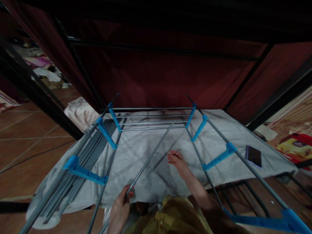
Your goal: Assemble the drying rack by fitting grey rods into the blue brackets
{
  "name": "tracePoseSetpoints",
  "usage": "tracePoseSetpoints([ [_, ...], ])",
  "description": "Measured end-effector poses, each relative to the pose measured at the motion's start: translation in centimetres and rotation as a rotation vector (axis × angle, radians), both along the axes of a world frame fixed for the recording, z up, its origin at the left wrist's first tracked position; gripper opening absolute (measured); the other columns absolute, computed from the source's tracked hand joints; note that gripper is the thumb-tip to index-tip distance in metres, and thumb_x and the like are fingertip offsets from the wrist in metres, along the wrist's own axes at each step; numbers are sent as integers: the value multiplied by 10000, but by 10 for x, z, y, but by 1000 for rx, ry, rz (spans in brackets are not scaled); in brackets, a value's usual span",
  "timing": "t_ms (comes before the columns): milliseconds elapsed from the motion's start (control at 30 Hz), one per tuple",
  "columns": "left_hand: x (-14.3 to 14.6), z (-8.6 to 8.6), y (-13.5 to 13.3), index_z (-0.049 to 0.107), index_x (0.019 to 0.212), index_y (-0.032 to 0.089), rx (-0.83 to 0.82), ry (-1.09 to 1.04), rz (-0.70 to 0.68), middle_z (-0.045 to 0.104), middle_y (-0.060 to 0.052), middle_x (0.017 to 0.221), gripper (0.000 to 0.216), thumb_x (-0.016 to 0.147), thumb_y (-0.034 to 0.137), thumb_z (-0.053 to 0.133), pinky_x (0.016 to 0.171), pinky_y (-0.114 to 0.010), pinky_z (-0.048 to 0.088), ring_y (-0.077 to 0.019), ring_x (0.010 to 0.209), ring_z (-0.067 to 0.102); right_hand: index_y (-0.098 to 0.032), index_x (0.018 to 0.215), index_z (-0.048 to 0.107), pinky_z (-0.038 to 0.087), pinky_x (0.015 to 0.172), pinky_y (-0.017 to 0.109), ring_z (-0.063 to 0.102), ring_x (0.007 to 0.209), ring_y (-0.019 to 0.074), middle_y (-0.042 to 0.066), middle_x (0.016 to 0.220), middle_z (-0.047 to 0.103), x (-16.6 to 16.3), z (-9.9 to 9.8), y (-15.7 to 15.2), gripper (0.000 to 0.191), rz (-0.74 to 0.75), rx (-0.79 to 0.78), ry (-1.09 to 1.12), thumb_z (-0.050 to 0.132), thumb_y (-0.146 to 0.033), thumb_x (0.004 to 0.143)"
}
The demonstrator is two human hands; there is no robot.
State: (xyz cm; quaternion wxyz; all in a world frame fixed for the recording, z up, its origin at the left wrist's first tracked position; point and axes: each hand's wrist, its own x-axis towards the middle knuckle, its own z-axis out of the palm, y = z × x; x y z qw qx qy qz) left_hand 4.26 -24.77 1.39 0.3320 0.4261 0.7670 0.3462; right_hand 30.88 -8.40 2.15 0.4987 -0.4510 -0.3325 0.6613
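Head view (the only one we are getting): we are looking down over a grey metal rack (229, 149) that is lying on a pale cloth (136, 152).

The left hand (121, 205) is sitting low in the frame, its fingers wrapped tight around the near end of a thin grey rod (151, 152). The rod is slanting away from that hand, up and to the right above the cloth. Its far tip is reaching the cross rails (146, 129) at the far end of the rack, though we cannot tell whether it is touching them.

The right hand (175, 160) is resting on the cloth just right of the rod, fingers apart and flat, gripping nothing.

- **Blue brackets:** blue brackets (85, 173) are joining the side rails on both sides, and the inner right rail is running close beside the right forearm.
- **Bundle of rods:** a bundle of rods (80, 159) is lying along the left side of the rack, well apart from both hands.
- **Phone:** a phone (253, 156) is lying on the cloth outside the right rail, well away from the right hand.
- **Red fabric wall:** a dark red fabric wall (158, 74) is standing close behind the far end of the rack.
- **Tiled floor:** a tiled floor (29, 152) is showing at the left.
- **Yellow garment:** a yellow garment (175, 214) is filling the bottom edge between the two arms.
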Motion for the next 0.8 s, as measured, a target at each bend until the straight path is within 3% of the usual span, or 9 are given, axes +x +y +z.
tracePoseSetpoints([
  [233, -3, -4, 0, 678, 1054, 255, -104, 129, -104, 758, -12, 856, 347, 808, 289, 436, 834, -339, 533, -229, 863, 735, -240, 1021, 643, 557, 864, 419, 702, 920, 215, 39, 967, 752, 21, -11, 21, 395, -131, -39, 102, 791, -367, 678],
  [433, -5, -15, 2, 681, 1176, 213, -146, 211, -183, 774, -50, 958, 431, 834, 217, 419, 905, -371, 537, -246, 954, 731, -253, 966, 623, 567, 895, 415, 721, 896, 207, 27, 943, 759, 38, -20, 33, 327, -142, -67, 180, 789, -310, 690],
  [633, -6, -16, 7, 681, 1219, 201, -193, 237, -289, 780, -65, 1021, 465, 849, 183, 400, 949, -362, 535, -239, 1012, 730, -254, 943, 617, 594, 798, 387, 737, 856, 209, 19, 905, 768, 49, -25, 40, 262, -232, -89, 154, 751, -303, 724],
  [800, -8, -19, 18, 696, 1136, 215, -123, 231, -336, 740, -76, 1194, 359, 862, 240, 464, 1000, -378, 519, -244, 1107, 699, -232, 906, 630, 608, 737, 345, 744, 808, 198, 22, 865, 769, 60, -31, 42, 254, -254, -95, 166, 783, -257, 705],
])
